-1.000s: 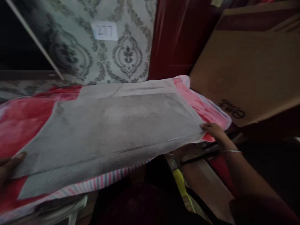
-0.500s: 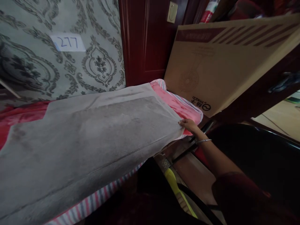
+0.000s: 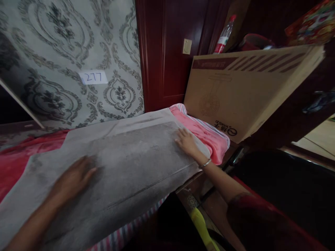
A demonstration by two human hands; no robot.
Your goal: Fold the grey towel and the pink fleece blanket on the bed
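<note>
A large grey cloth (image 3: 136,157), smudged and creased, lies spread over a red blanket (image 3: 42,143) with a striped pink, white and grey underside (image 3: 131,228). My left hand (image 3: 74,176) is over the cloth's left part, its fingers apart and slightly blurred; whether it touches the fabric I cannot tell. Toward the right end, my right hand (image 3: 186,142) rests on the grey cloth with fingers stretched out. Neither hand grips anything. Past the cloth's right edge, a strip of the red blanket shows.
A cardboard box (image 3: 248,90) stands beyond the right end, with a plastic bottle (image 3: 225,36) behind it. Patterned wallpaper (image 3: 115,45) bears a paper label reading 277 (image 3: 93,77). A black chair (image 3: 285,188) is at right, and a yellow-green strip (image 3: 201,225) below.
My right hand has let go of the cloth's right corner and moved left onto its surface. My left hand has come into view. The camera has tilted up slightly.
</note>
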